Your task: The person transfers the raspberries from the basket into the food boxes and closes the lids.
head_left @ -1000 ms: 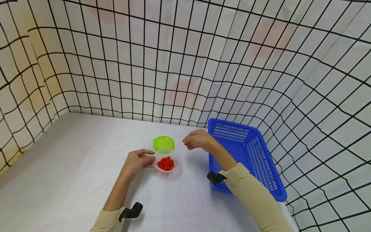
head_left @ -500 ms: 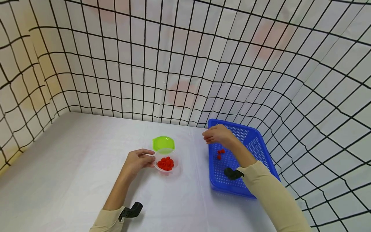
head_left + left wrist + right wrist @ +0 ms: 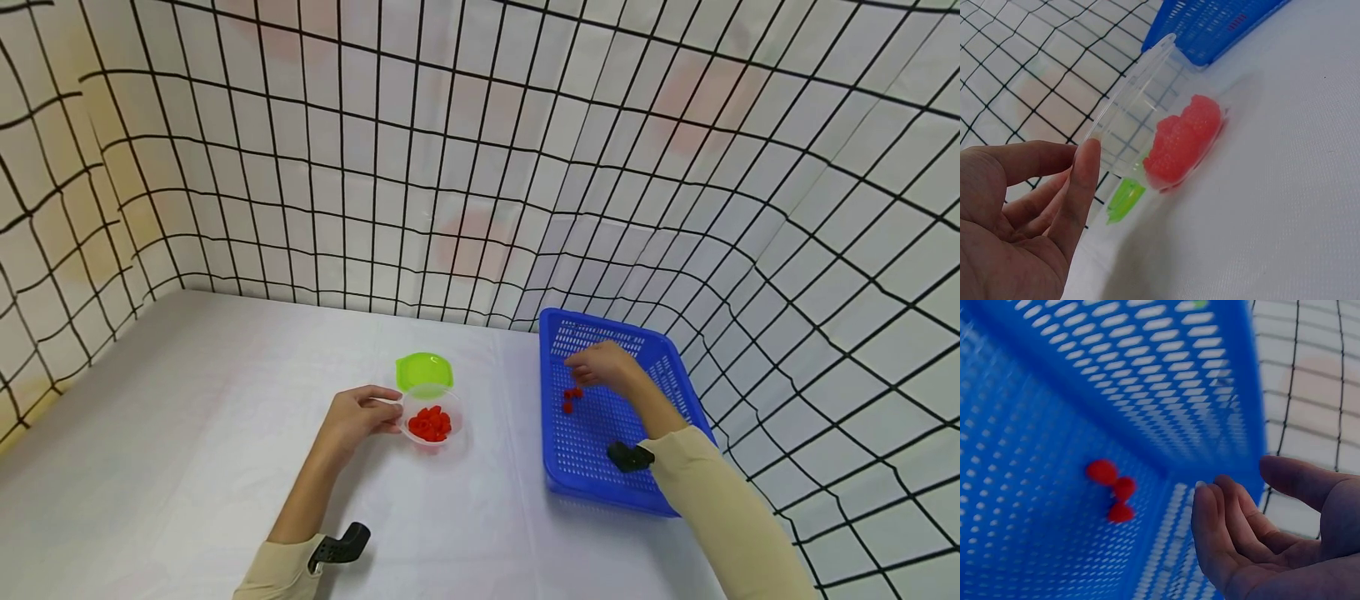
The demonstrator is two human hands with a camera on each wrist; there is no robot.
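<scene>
My left hand (image 3: 365, 415) pinches the near side of a clear plastic bowl (image 3: 1129, 119) between thumb and fingers, right at its rim. Small rounded red pieces (image 3: 430, 424) lie heaped in the bottom of this bowl, which stands on the white table. My right hand (image 3: 606, 367) is over the inside of the blue basket (image 3: 558, 467), fingers loosely bent and thumb apart. Nothing sits between those fingers in the right wrist view. Below them, 3 red pieces (image 3: 1121, 489) lie close together on the basket floor.
Just behind the bowl lies a bright green lid (image 3: 424, 370) on the white-covered table (image 3: 225, 400). Black wire mesh (image 3: 420, 167) rises at the back and both sides, with the basket close to it at the right.
My right hand has moved right from beside the basket to over its inside. Red pieces now show on the basket floor, where my forearm overlapped earlier. The left hand and bowl stay put.
</scene>
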